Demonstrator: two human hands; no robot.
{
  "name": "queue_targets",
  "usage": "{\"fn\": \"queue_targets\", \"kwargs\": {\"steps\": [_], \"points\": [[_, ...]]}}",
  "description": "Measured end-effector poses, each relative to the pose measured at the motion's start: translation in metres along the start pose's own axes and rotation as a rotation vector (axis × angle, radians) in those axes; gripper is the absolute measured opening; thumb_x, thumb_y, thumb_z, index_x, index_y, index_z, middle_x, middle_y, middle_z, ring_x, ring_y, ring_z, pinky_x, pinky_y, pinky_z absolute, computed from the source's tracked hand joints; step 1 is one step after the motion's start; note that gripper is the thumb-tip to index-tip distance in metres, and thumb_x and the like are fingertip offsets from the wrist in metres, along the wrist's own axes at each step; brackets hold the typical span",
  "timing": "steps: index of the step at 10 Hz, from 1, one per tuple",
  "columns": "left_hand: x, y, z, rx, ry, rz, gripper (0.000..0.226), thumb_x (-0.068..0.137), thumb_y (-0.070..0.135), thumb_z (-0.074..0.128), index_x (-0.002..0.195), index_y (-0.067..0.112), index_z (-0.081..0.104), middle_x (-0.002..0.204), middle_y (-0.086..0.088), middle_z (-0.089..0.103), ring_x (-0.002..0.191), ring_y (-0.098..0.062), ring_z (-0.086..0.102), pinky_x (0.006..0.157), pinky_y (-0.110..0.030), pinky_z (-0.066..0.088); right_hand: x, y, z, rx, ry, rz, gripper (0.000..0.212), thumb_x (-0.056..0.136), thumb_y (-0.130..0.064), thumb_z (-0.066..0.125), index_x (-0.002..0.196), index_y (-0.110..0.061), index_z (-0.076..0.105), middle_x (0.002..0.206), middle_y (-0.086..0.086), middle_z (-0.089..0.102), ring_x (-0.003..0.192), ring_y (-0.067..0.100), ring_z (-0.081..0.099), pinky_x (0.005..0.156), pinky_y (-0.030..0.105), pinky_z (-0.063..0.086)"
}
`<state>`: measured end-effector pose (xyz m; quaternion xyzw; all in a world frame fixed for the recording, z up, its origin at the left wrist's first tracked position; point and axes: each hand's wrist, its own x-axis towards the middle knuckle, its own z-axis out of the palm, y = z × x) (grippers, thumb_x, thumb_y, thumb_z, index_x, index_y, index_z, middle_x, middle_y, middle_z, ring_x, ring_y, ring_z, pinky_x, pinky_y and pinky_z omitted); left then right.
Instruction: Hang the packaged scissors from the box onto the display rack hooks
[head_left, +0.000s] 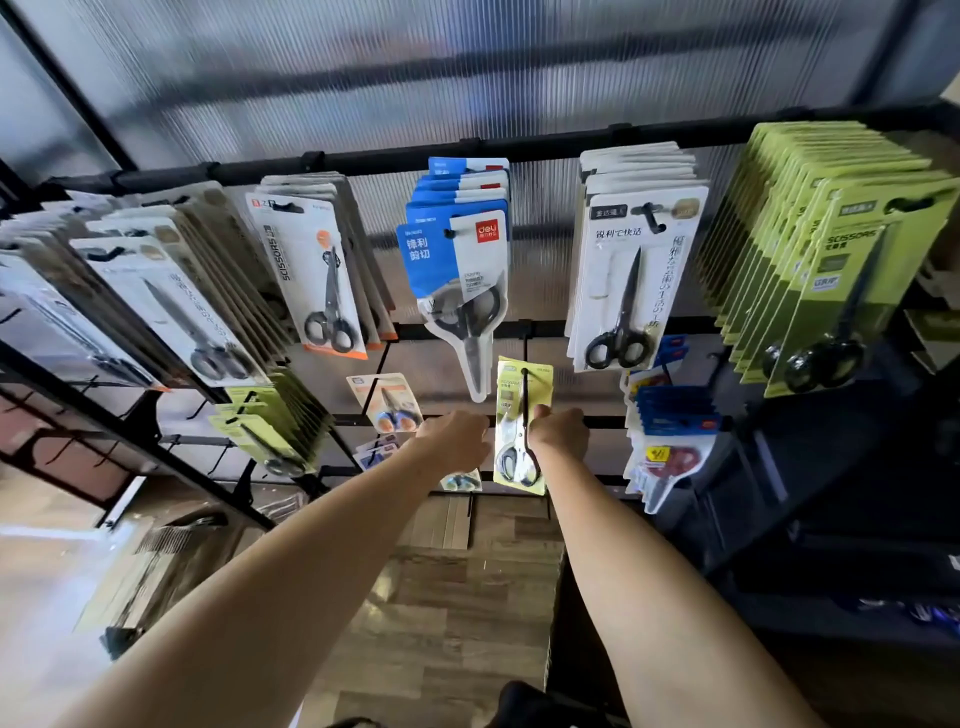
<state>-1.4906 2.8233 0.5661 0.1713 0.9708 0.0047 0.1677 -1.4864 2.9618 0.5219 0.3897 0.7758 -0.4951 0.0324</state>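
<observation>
Both hands flank a yellow-green scissors pack (521, 423) on a black hook (525, 364): right hand (560, 432) pinches its edge, left hand (457, 436) finger state cannot be determined.

I'm looking at a shop, prob. a stationery aisle. A black display rack (363, 161) is carrying rows of hooks (652, 215) w/ retail-carded scissors hanging in stacks: white packs (628, 280), blue packs (452, 260), green packs (831, 260). Printed branding is showing on the cards. Wood-look floor (441, 623) is running below.
</observation>
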Motion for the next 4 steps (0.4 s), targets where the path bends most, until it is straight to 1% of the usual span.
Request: {"fn": "queue_targets", "kwargs": {"steps": [1, 2, 3, 4], "points": [[0.000, 0.001, 0.002, 0.010, -0.010, -0.008, 0.029, 0.098, 0.033, 0.048, 0.120, 0.017, 0.057, 0.116, -0.006, 0.061, 0.095, -0.021, 0.059, 0.068, -0.031, 0.040, -0.003, 0.000, -0.001, 0.007, -0.005, 0.005, 0.044, 0.098, -0.036, 0.053, 0.121, 0.001, 0.051, 0.124, 0.022, 0.061, 0.109, 0.037, 0.062, 0.079, 0.037, 0.049], [-0.002, 0.003, -0.003, 0.009, -0.011, -0.001, 0.028, 0.098, 0.034, 0.049, 0.119, 0.018, 0.057, 0.115, -0.006, 0.061, 0.089, -0.019, 0.057, 0.066, -0.031, 0.040, -0.004, 0.000, -0.003, 0.020, -0.019, 0.025, 0.047, 0.098, -0.036, 0.052, 0.125, 0.002, 0.048, 0.128, 0.022, 0.058, 0.113, 0.037, 0.059, 0.082, 0.037, 0.047], [0.000, -0.001, -0.001, 0.001, -0.018, 0.012, 0.027, 0.097, 0.034, 0.050, 0.117, 0.018, 0.058, 0.117, -0.006, 0.061, 0.096, -0.022, 0.060, 0.068, -0.031, 0.042, -0.003, 0.006, -0.006, 0.000, -0.107, 0.079, 0.053, 0.097, -0.040, 0.052, 0.129, 0.001, 0.048, 0.131, 0.020, 0.057, 0.116, 0.036, 0.058, 0.088, 0.038, 0.050], [-0.001, -0.002, -0.003, -0.011, -0.006, 0.024, 0.027, 0.096, 0.034, 0.050, 0.117, 0.018, 0.058, 0.119, -0.006, 0.061, 0.099, -0.023, 0.060, 0.071, -0.031, 0.044, -0.004, 0.018, -0.004, -0.091, -0.212, 0.019, 0.054, 0.096, -0.042, 0.052, 0.131, 0.000, 0.051, 0.128, 0.017, 0.061, 0.113, 0.034, 0.060, 0.091, 0.038, 0.052]]}}
